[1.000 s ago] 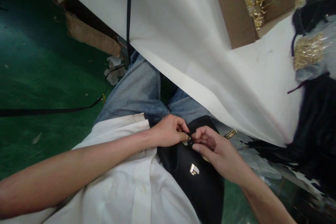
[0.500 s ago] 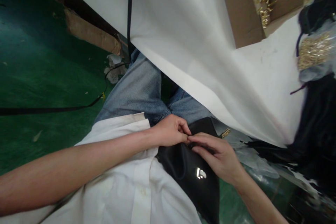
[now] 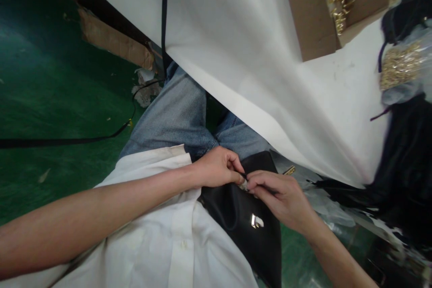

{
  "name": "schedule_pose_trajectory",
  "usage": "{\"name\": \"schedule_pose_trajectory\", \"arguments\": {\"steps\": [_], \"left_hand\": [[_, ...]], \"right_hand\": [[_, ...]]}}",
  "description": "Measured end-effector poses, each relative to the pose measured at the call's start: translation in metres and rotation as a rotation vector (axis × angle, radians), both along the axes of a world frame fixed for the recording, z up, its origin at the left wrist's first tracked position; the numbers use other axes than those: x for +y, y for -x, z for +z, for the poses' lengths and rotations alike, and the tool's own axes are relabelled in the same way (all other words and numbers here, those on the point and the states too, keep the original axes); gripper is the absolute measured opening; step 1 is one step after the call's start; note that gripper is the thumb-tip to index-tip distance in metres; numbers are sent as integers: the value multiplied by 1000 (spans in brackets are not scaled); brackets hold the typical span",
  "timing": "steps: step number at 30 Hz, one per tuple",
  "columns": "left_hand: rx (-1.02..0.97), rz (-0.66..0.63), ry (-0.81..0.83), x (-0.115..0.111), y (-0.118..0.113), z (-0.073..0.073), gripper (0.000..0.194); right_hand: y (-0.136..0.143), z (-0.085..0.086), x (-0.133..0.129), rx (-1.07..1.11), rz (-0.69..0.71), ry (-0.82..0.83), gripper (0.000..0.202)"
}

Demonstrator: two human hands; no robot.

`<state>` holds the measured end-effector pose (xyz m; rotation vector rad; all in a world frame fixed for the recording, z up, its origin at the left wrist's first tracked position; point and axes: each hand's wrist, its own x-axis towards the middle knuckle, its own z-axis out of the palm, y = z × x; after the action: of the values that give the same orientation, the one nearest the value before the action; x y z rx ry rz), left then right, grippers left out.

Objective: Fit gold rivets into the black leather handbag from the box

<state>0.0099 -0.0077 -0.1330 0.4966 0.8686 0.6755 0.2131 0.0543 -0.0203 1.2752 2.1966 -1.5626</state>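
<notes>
A black bag [image 3: 236, 216] with a shiny metal clasp [image 3: 257, 221] lies across my lap, against the white shirt. My left hand [image 3: 222, 167] is closed in a pinch over the bag's upper part, on a small dark piece between thumb and fingers. Fingertips almost touching it, my right hand [image 3: 278, 193] is pinched too; what it grips is too small to name. A small pale bit shows between the two hands. Just beyond the right hand a gold-coloured metal piece [image 3: 289, 170] sticks out by the bag's edge.
A white-covered table [image 3: 236, 31] slants over my knees. On it stand a cardboard box [image 3: 312, 22] with gold metal parts, a clear bag of gold parts [image 3: 401, 67] and black material [image 3: 405, 144]. A black strap [image 3: 67, 141] crosses the green floor at left, near cardboard.
My right hand has shifted slightly, its thumb and fingers now closed together. A small pale bit has come into view between the hands. The left hand stays nearly in place.
</notes>
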Motion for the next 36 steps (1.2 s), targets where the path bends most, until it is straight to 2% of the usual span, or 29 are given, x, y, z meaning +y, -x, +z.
{"name": "schedule_pose_trajectory", "arguments": {"steps": [4,8,15,22,26,31,36], "left_hand": [[49,0,-17,0,-2,8,12],[101,-6,-32,1,-3,13,10],[143,-14,-35,2,-8,10,10],[140,-3,5,3,-8,8,9],[100,9,33,4,-7,8,8],[14,18,64,2,-5,9,7],[-13,47,43,-5,-8,8,8]], "right_hand": [[-2,-4,-1,18,-121,109,19],[-3,-6,-2,8,-172,189,18],[-4,-9,-9,-46,-287,247,12],[8,-11,-18,-171,-399,228,4],[17,-8,-18,-148,-499,247,21],[20,-5,-16,-134,-512,316,23],[20,-6,-13,-153,-600,419,27]]}}
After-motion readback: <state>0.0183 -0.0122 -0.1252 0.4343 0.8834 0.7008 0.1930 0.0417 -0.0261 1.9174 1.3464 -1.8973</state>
